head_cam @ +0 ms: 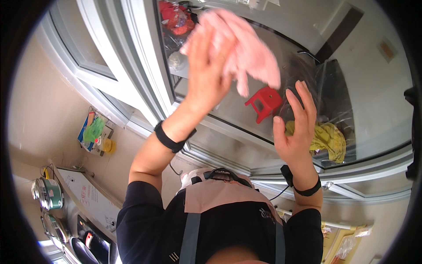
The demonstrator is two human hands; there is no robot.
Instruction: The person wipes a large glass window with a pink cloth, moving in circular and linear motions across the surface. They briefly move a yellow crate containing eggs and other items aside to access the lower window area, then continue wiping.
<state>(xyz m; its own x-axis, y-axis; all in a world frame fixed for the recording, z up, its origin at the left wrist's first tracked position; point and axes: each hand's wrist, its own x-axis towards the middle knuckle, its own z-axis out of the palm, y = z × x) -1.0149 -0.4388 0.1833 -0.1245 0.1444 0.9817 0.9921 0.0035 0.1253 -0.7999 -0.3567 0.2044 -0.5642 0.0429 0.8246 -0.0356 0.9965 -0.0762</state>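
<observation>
My left hand (206, 79) is raised with a pink cloth (255, 54) in it, over the glass pane (372, 109) of a white-framed door or window. Cloth and fingers are blurred, and part of the cloth hangs loose to the right. Whether the cloth touches the glass, I cannot tell. My right hand (296, 128) holds nothing; its fingers are apart in front of the lower right of the pane, and contact with the glass is unclear. Through the glass a red plastic stool (266, 102) and a yellow cloth (326, 140) show between and beside my hands.
The white frame (136, 56) runs along the pane's left side. Behind the glass are red bags (178, 21). Lower left, a green plastic bag (94, 129) and a bottle of yellow liquid (108, 145) stand near a counter bearing a green pot (52, 194) and a pan (82, 250).
</observation>
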